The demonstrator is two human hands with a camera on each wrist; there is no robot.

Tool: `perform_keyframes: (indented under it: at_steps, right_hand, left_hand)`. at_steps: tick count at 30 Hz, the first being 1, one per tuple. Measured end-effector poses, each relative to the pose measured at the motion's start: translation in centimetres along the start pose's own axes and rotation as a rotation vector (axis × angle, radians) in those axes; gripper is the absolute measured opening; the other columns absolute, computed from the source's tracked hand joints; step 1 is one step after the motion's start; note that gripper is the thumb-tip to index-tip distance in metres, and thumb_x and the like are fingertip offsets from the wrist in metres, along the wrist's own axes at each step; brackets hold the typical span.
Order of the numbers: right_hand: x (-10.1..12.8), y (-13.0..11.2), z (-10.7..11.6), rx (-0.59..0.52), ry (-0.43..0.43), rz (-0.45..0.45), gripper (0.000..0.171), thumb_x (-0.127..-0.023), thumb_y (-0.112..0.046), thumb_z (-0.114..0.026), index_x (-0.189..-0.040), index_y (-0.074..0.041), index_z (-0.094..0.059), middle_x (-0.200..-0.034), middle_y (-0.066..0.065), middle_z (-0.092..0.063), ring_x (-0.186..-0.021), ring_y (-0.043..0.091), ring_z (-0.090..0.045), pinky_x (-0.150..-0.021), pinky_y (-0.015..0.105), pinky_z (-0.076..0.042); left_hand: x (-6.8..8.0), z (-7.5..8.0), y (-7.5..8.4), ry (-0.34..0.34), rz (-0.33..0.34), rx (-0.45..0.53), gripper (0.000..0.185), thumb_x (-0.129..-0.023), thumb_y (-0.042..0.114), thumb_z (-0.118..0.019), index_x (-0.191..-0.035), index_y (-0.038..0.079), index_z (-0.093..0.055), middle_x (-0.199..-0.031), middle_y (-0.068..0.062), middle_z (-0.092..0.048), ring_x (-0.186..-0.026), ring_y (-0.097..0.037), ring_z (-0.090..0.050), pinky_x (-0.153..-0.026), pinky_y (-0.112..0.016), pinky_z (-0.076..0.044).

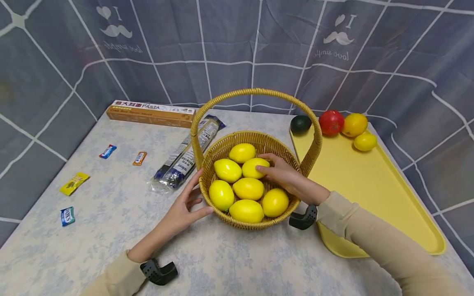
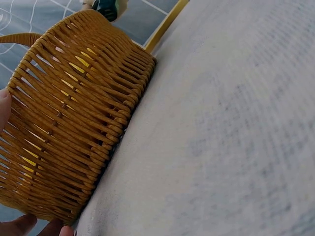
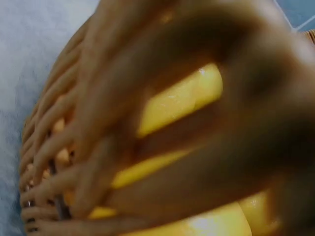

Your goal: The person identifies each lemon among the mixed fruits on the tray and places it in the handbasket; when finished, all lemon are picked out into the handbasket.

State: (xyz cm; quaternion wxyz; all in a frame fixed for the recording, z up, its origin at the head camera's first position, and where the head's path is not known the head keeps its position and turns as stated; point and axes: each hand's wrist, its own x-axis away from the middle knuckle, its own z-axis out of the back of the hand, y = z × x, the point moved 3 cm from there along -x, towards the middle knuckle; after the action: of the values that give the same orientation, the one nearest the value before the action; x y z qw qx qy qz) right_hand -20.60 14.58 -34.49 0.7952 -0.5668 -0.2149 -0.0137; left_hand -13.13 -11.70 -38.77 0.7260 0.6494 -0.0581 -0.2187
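A woven basket [image 1: 307, 158] with a tall hoop handle stands mid-table and holds several yellow lemons. My right hand [image 1: 272, 166] reaches in from the right, with fingers and thumb curled round one lemon [image 1: 252, 166] near the middle. In the right wrist view the blurred fingers [image 3: 147, 73] spread over that lemon [image 3: 182, 98], above the basket rim [image 3: 44, 147]. My left hand [image 1: 196, 195] is spread flat against the basket's left outer wall, thumb low and fingers up. The left wrist view shows that wall [image 2: 74, 123] with fingertips [image 2: 29, 226] at its base.
A yellow tray [image 1: 370, 185] lies right of the basket; a dark green fruit [image 1: 300, 123], a red fruit [image 1: 331, 122], an orange [image 1: 354, 124] and a small lemon [image 1: 365, 142] sit at its far end. A pasta box [image 1: 149, 113], a pasta packet [image 1: 189, 154] and small sweets [image 1: 74, 183] lie left.
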Motion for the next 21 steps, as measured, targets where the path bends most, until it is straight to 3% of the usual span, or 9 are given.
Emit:
perform_keyframes:
  at_steps: [4,8,13,16,17,19,21]
  right_hand:
    - [1.6,-0.6,0.8,0.159,-0.006,0.116,0.057,-0.097,-0.017,-0.052,-0.146,-0.004,-0.026,-0.146,0.02,-0.026,-0.132,0.034,-0.026,-0.104,0.049,-0.024]
    - [5.7,-1.8,2.6,0.264,-0.071,0.312,0.055,-0.097,-0.018,-0.053,-0.146,-0.007,-0.03,-0.148,0.011,-0.028,-0.136,0.029,-0.019,-0.107,0.052,-0.016]
    - [12.3,-2.5,8.0,0.441,-0.265,0.499,0.042,-0.098,-0.006,-0.048,-0.139,-0.012,-0.044,-0.139,0.004,-0.044,-0.127,0.019,-0.038,-0.101,0.032,-0.033]
    - [14.0,-2.0,12.9,0.441,-0.348,0.569,0.043,-0.096,0.009,-0.039,-0.137,-0.003,-0.045,-0.134,0.013,-0.048,-0.121,0.02,-0.045,-0.093,0.024,-0.04]
    - [13.9,-1.6,14.7,0.422,-0.334,0.567,0.043,-0.096,0.011,-0.036,-0.137,0.0,-0.044,-0.133,0.016,-0.048,-0.12,0.02,-0.046,-0.092,0.023,-0.04]
    - [12.7,-0.6,18.6,0.359,-0.226,0.534,0.04,-0.098,0.01,-0.032,-0.136,0.003,-0.043,-0.133,0.015,-0.048,-0.118,0.019,-0.048,-0.091,0.02,-0.039]
    - [10.7,0.7,22.5,0.16,-0.056,0.451,0.036,-0.1,0.003,-0.034,-0.135,0.003,-0.045,-0.129,0.011,-0.051,-0.113,0.016,-0.051,-0.089,0.019,-0.041]
  left_hand:
    - [-0.1,-0.1,0.0,0.0,-0.004,-0.002,0.089,-0.084,0.004,-0.07,-0.152,0.026,-0.016,-0.151,-0.014,-0.018,-0.128,-0.035,-0.035,-0.096,-0.051,-0.037]
    - [0.0,-0.2,-0.1,-0.004,-0.002,-0.004,0.09,-0.083,0.003,-0.07,-0.152,0.026,-0.016,-0.15,-0.014,-0.02,-0.128,-0.035,-0.036,-0.095,-0.05,-0.038]
    - [0.2,-0.2,0.0,-0.001,0.001,-0.007,0.09,-0.083,0.002,-0.07,-0.151,0.027,-0.016,-0.15,-0.013,-0.02,-0.128,-0.036,-0.035,-0.095,-0.051,-0.037]
    - [0.2,-0.2,0.0,0.0,-0.001,-0.011,0.09,-0.083,0.002,-0.07,-0.152,0.025,-0.016,-0.15,-0.015,-0.019,-0.128,-0.037,-0.035,-0.096,-0.051,-0.037]
    - [0.2,-0.1,0.0,0.001,-0.002,-0.011,0.09,-0.083,0.001,-0.07,-0.152,0.024,-0.016,-0.15,-0.016,-0.019,-0.127,-0.037,-0.035,-0.096,-0.051,-0.037]
    - [0.1,-0.1,0.1,0.004,-0.002,-0.014,0.091,-0.083,0.001,-0.07,-0.152,0.023,-0.016,-0.15,-0.016,-0.02,-0.127,-0.037,-0.036,-0.096,-0.05,-0.037]
    - [0.0,-0.1,0.1,0.003,-0.002,-0.016,0.091,-0.083,0.0,-0.07,-0.152,0.023,-0.016,-0.149,-0.016,-0.02,-0.127,-0.036,-0.036,-0.096,-0.049,-0.038]
